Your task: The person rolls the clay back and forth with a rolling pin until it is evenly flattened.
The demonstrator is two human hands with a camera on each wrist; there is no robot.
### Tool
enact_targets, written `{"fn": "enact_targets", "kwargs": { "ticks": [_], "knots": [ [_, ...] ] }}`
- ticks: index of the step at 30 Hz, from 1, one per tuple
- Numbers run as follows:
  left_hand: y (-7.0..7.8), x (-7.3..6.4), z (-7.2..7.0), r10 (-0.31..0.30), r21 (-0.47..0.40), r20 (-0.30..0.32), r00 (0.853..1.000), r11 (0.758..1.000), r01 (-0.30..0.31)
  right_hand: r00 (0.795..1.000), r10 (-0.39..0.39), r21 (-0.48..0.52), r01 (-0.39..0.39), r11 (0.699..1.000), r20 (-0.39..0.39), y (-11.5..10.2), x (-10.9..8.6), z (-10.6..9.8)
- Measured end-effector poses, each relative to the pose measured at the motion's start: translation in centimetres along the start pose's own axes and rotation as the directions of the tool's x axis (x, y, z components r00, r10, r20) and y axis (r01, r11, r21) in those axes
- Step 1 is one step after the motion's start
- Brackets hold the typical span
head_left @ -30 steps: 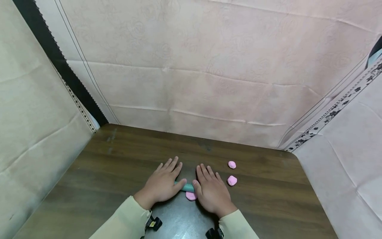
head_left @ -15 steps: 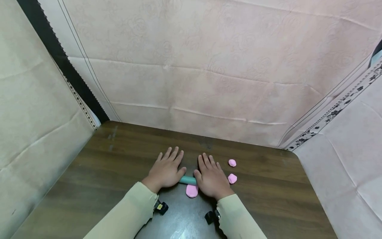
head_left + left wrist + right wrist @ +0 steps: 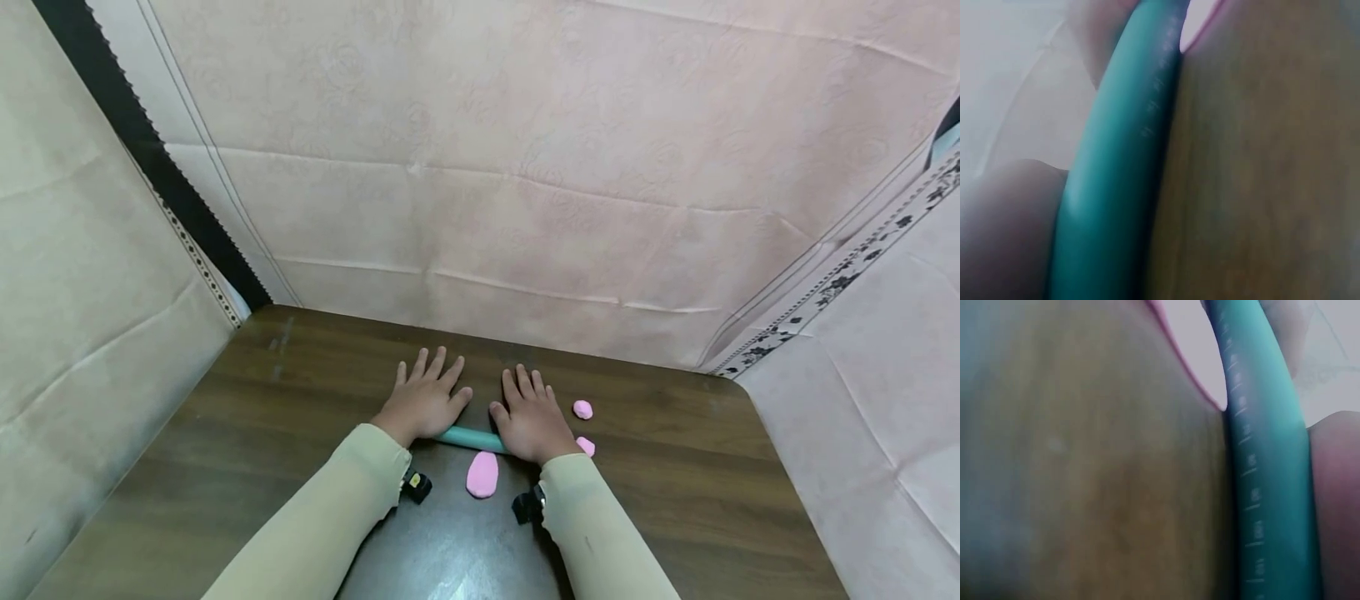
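Green roller [image 3: 472, 439] with a flat pink piece [image 3: 482, 476]
The round, smooth roller, marked with tiny pale lines, is laid nearly from 9 to 3 o'clock, its ends covered by the left hand [image 3: 423, 406] and the right hand [image 3: 534, 425]. The thin, long pink piece, rounded at 6 o'clock, is met by the roller at its 12 o'clock end; whether any is tucked under cannot be told.

The green rolling pin [image 3: 472, 438] has been pushed by left hand [image 3: 424, 402] and right hand [image 3: 532, 420] toward the table [image 3: 690, 492]'s far edge; more flattened pink dough [image 3: 482, 476] is exposed.
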State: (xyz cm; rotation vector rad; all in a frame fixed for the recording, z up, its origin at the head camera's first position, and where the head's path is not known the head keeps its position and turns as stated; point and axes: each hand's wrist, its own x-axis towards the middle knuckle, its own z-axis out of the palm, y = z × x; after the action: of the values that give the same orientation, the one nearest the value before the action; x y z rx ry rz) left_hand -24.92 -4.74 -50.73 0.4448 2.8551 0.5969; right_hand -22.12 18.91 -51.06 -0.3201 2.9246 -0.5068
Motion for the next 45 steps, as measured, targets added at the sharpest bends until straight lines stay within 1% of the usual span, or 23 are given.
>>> {"fn": "enact_targets", "kwargs": {
  "ticks": [5,9,14,20,24,30,34,41,45],
  "knots": [
    [0.1,0.5,-0.4,-0.014,-0.039,-0.012,1.000,0.999,0.014,1.000,0.014,0.006,-0.014,1.000,-0.005,0.3,0.7,0.0],
    [0.2,0.4,-0.7,-0.019,-0.069,-0.031,0.999,0.997,0.017,1.000,0.021,0.003,-0.021,1.000,-0.004,0.3,0.9,-0.1],
    [0.1,0.1,-0.7,-0.034,-0.059,-0.020,0.999,0.998,0.033,1.000,0.016,-0.001,-0.016,1.000,0.012,0.2,0.7,0.0],
    [-0.2,-0.5,-0.2,-0.030,-0.041,-0.008,1.000,0.999,0.030,1.000,-0.001,0.001,0.001,1.000,0.027,-0.2,-0.1,0.1],
    [-0.2,-1.2,0.1,-0.025,-0.028,-0.012,1.000,0.999,0.024,0.999,-0.017,-0.011,0.017,1.000,0.031,-0.6,-0.9,0.1],
    [0.0,-2.5,0.2,-0.005,-0.006,-0.033,0.999,1.000,0.005,0.999,-0.028,-0.032,0.029,0.999,0.020,-1.1,-2.0,0.4],
    [-0.1,-3.1,0.5,0.009,0.005,-0.036,0.999,1.000,-0.009,0.999,-0.041,-0.044,0.042,0.998,0.012,-1.3,-2.7,0.5],
    [0.2,-4.4,0.7,0.047,0.022,-0.002,0.999,0.999,-0.047,0.999,-0.051,-0.064,0.051,0.997,-0.001,-1.8,-4.2,0.7],
    [0.3,-5.7,1.0,0.070,0.035,-0.003,0.998,0.997,-0.070,0.998,-0.062,-0.072,0.060,0.996,-0.020,-2.3,-5.4,0.9]
  ]
}}
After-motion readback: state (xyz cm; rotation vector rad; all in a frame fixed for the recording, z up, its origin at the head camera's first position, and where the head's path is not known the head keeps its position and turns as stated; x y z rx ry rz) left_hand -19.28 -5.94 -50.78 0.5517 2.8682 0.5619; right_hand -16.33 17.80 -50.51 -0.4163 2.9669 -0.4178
